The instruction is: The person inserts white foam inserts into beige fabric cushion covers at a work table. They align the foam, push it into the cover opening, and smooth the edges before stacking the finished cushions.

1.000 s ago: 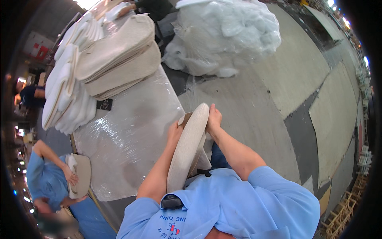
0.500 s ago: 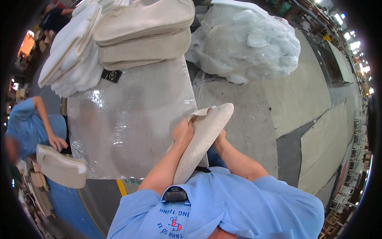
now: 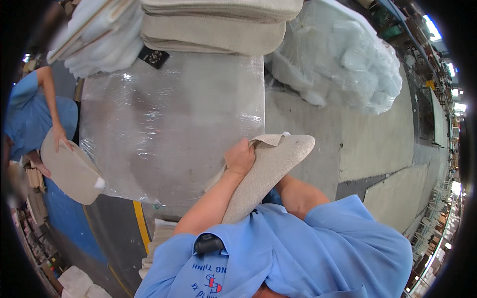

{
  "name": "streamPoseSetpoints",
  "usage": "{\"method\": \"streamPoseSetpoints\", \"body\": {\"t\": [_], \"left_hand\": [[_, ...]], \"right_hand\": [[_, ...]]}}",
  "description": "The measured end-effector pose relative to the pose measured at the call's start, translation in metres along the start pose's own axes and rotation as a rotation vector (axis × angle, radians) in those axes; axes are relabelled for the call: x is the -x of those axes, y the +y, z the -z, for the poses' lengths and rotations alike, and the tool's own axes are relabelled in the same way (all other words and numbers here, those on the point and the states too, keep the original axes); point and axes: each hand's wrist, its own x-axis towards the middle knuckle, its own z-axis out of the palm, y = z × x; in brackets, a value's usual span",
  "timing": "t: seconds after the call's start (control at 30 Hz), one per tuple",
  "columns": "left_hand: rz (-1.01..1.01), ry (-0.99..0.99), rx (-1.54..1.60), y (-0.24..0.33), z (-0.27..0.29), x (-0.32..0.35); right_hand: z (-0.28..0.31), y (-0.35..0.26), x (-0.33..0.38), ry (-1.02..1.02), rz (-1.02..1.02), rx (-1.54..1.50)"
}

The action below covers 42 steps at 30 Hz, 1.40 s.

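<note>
A beige woven cushion (image 3: 271,166) stands on edge against my body, its rounded end pointing away and to the right. My left hand (image 3: 239,158) is closed on the loose fabric edge of its cover, where a flap folds over. A small white tuft (image 3: 286,133) shows at the top of that edge. My right forearm (image 3: 300,196) reaches behind the cushion, which hides the right hand and its fingers.
Ahead is a plastic-wrapped table (image 3: 198,114) carrying stacked beige cushion covers (image 3: 208,35), white padding (image 3: 109,44) and a dark card (image 3: 153,57). A clear bag of white filling (image 3: 343,59) lies to the right. At left, a co-worker (image 3: 39,114) handles another beige cushion (image 3: 72,166).
My left hand still grips the cover edge. My right hand has slipped from sight behind the cushion. The view has shifted, and the co-worker's cushion now shows its broad face.
</note>
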Motion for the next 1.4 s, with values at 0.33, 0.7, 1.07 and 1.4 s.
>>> {"method": "streamPoseSetpoints", "body": {"t": [0.33,0.7,1.07,1.4], "left_hand": [[0.194,-0.464,0.449,-0.052,0.037,-0.006],[0.279,-0.06,0.213,-0.002,0.014,-0.008],[0.255,-0.029,0.188,-0.005,0.006,-0.005],[0.324,-0.353,0.283,-0.06,0.035,0.052]], "right_hand": [[-0.033,-0.083,0.0,0.229,0.148,0.109],[-0.02,-0.058,0.025,0.174,0.043,-0.067],[-0.016,-0.036,0.004,-0.02,0.044,0.108],[-0.017,-0.055,0.017,-0.19,-0.039,0.194]]}}
